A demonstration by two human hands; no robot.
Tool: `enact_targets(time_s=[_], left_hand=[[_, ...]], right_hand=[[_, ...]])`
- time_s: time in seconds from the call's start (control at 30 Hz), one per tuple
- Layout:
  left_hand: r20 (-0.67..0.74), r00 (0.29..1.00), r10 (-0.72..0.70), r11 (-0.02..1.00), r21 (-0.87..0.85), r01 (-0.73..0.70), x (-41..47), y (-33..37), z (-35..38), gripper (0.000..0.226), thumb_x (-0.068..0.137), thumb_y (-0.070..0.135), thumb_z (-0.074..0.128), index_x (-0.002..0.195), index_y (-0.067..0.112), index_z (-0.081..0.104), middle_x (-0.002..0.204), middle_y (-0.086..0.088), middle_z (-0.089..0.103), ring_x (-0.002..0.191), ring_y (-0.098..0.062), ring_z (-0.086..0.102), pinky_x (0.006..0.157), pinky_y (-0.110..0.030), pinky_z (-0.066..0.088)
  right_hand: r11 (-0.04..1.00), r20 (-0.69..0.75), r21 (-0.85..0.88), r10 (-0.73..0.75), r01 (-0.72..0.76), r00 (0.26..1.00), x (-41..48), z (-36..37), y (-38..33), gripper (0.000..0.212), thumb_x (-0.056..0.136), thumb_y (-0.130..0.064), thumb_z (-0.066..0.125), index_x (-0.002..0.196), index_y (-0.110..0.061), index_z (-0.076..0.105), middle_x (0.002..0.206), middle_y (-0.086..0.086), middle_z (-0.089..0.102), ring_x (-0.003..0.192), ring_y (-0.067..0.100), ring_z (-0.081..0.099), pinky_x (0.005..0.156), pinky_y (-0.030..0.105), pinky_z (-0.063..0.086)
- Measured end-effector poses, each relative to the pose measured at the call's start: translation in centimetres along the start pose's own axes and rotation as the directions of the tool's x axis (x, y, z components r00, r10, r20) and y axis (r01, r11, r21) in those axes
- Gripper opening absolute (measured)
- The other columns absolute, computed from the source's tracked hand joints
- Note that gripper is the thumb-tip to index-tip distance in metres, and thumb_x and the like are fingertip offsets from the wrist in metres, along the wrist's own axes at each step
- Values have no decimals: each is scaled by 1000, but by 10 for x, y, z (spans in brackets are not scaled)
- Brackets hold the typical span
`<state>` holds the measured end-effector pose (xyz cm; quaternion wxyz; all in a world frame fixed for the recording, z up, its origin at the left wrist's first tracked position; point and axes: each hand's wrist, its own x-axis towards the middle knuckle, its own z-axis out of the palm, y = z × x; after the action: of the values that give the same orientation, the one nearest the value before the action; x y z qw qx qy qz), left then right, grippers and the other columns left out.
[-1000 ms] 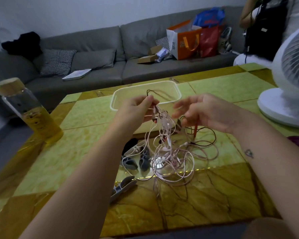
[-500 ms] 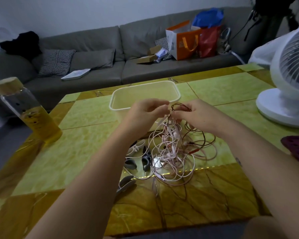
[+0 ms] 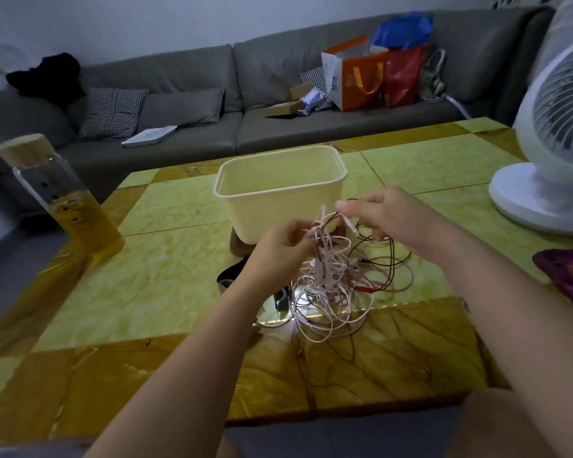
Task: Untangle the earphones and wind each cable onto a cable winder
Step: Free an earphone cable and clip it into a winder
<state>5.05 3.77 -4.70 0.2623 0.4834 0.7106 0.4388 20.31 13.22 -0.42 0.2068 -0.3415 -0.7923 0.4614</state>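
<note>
Tangled pink and dark earphone cables hang just in front of a cream tub, all knotted (nothing wound yet). The left hand pinches the bundle's top and the right hand pinches one strand. Dark winders lie beneath, untouched.

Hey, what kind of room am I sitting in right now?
Most likely a home living room: a long grey sofa with cushions runs behind the stone-patterned table, shopping bags sit on it, and a white fan stands on the table.
</note>
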Motion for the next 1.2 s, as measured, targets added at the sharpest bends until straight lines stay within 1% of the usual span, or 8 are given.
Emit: enact_targets(time_s=[0.1,0.2,0.43,0.63,0.87,1.0,1.1,1.2], left_hand=[[-34,994,-103,986,-136,97,-3,-5,-6,23,97,11,52,94,30,64,78,8,68,76,-12,64,84,-38,54],[-16,985,-169,951,-264,159,-3,-5,-9,28,101,8,42,98,24,64,69,2,57,63,-11,52,67,-29,49],[-194,969,-150,967,-231,103,2,-8,-12,23,103,22,40,111,30,60,80,-5,52,69,-19,43,66,-37,38],[-184,980,-75,993,-99,57,-3,-7,-23,22,100,30,49,87,23,65,69,4,55,54,-6,47,56,-23,40],[-118,989,-86,977,-206,60,-7,0,-19,32,103,23,43,81,21,67,68,1,64,66,-15,55,71,-35,45],[-88,992,-95,975,-209,75,-7,0,-17,19,99,18,52,86,24,66,85,-4,71,81,-23,65,90,-48,51],[-74,993,-87,978,-194,72,-7,-3,-19,14,93,12,62,94,26,64,92,-4,70,91,-20,68,89,-40,55],[-70,996,-61,983,-177,48,-6,-2,-17,21,88,7,67,103,20,62,87,1,68,81,-11,65,74,-24,53]], right_hand=[[997,-46,-73,-18,14,999,-1,-3,3,24,89,-42,61,86,-23,75,87,-1,71,56,-7,52,66,24,37],[995,-75,-97,-29,22,997,-1,0,1,19,91,-41,59,80,-30,70,91,13,70,57,6,53,61,24,42],[999,15,-30,40,-40,999,5,11,2,26,98,-27,52,75,-19,61,46,-17,55,43,-10,51,51,13,44],[993,120,-76,96,-88,988,2,9,-8,14,94,-14,57,91,-20,69,88,-6,69,75,0,59,54,14,41],[993,191,-101,85,-66,978,-2,28,-12,31,79,-49,69,98,-25,69,96,-7,72,93,12,67,87,35,51],[998,204,20,59,-64,977,-5,29,-11,15,85,-13,64,94,-26,66,96,2,70,72,9,59,69,26,47],[990,246,99,71,-97,967,-5,26,-11,24,82,-8,63,102,-22,62,104,13,69,73,15,56,62,25,41],[997,199,29,68,-75,978,-4,31,-12,34,78,-38,73,107,-26,61,102,-4,69,79,10,68,73,31,50]])
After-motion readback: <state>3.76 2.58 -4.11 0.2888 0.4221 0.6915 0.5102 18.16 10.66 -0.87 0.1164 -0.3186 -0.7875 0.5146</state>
